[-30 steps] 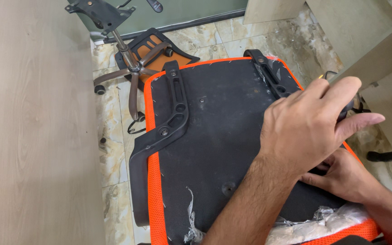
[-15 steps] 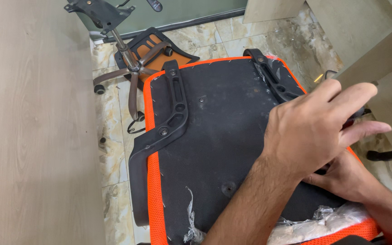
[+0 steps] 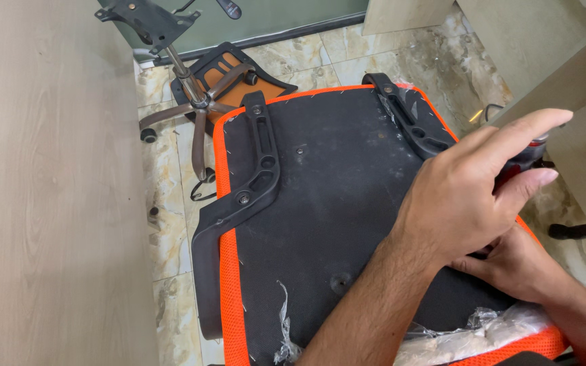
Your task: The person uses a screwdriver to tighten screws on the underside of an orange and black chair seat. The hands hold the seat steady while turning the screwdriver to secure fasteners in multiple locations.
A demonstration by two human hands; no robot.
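Tiled floor carries a stiff, heavy upturned orange seat (image 3: 320, 224), the left hand (image 3: 466, 203) fingers (image 3: 517, 132) clamped around a red-black tool (image 3: 525, 157), the right hand (image 3: 517, 264) flat beneath, best gripped by its armrest bracket (image 3: 256, 169).

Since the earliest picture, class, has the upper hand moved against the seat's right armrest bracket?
Yes. The left hand has shifted slightly right and up, away from the right armrest bracket.

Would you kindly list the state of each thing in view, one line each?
Seat cushion: upside down, black underside up.
Left armrest bracket: bolted on.
Right armrest bracket: attached, lower end hidden by hand.
Left hand: gripping a dark-handled tool.
Right hand: resting on seat, mostly hidden.
Chair base: detached, tipped on floor.
Plastic wrap: torn.
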